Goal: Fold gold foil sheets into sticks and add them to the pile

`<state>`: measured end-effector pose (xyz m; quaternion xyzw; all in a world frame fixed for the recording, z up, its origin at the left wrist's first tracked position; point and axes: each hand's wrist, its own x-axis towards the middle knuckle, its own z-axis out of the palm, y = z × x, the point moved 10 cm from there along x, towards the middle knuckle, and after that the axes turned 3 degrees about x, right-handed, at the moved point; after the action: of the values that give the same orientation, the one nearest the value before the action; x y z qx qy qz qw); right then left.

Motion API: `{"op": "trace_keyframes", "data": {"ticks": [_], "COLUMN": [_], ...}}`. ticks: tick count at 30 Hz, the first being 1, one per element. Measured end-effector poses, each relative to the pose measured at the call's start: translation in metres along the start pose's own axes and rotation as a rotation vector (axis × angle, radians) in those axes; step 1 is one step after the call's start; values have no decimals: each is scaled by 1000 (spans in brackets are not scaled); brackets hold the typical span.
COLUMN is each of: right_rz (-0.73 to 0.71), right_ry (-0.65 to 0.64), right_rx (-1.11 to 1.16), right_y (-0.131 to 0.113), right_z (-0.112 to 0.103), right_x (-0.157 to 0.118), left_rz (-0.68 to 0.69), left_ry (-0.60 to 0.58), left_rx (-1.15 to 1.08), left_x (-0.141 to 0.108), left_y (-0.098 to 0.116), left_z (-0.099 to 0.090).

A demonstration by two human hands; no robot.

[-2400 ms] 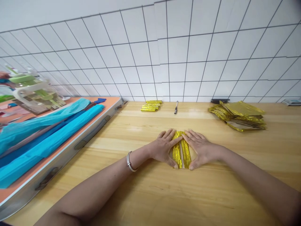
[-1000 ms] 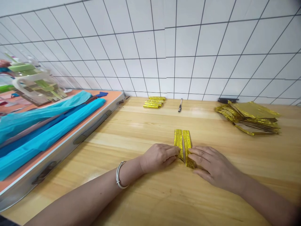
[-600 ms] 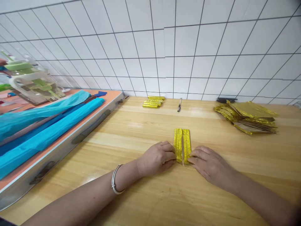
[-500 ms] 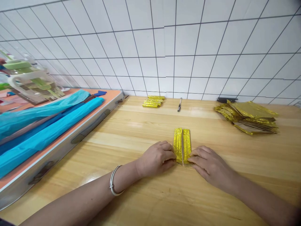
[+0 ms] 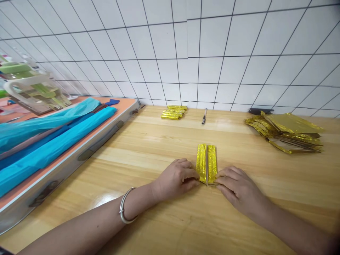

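On the wooden table in front of me lies a sheet of gold foil paper (image 5: 201,163), its two long sides folded in so that they nearly meet along a narrow gap. My left hand (image 5: 176,179), with a silver bangle at the wrist, pinches the near left corner of the paper. At the near right corner, the fingertips of my right hand (image 5: 240,187) are closed on the edge. Both thumbs sit low at the near end, and the corners themselves are partly covered by my fingers.
Several narrow folded gold strips (image 5: 174,112) lie near the tiled wall, with a pen-like tool (image 5: 204,117) beside them. A loose stack of gold foil sheets (image 5: 289,132) is at the right, a black object (image 5: 261,111) behind it. Leftward, an orange-topped case (image 5: 127,102) bears blue tissue paper (image 5: 66,136) and a clear cup (image 5: 34,86).
The view has shifted slightly. Both hands stay at the near corners of the gold foil paper, and its folds look much the same.
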<state>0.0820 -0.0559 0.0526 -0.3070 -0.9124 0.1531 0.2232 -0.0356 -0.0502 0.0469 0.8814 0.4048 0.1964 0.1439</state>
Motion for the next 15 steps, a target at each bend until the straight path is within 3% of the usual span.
{"op": "trace_keyframes", "data": {"ticks": [9,15], "right_rz": [167,181], "right_ry": [-1,13], "right_rx": [72,47], "right_y": [16,23], "right_z": [2,6], "right_x": [6,7], "left_rz": [-88,-146], "left_ry": [44,76], "left_rx": [-12,-50], "left_x": [5,5], "left_y": [-4,-9], "left_z": [1,0]}}
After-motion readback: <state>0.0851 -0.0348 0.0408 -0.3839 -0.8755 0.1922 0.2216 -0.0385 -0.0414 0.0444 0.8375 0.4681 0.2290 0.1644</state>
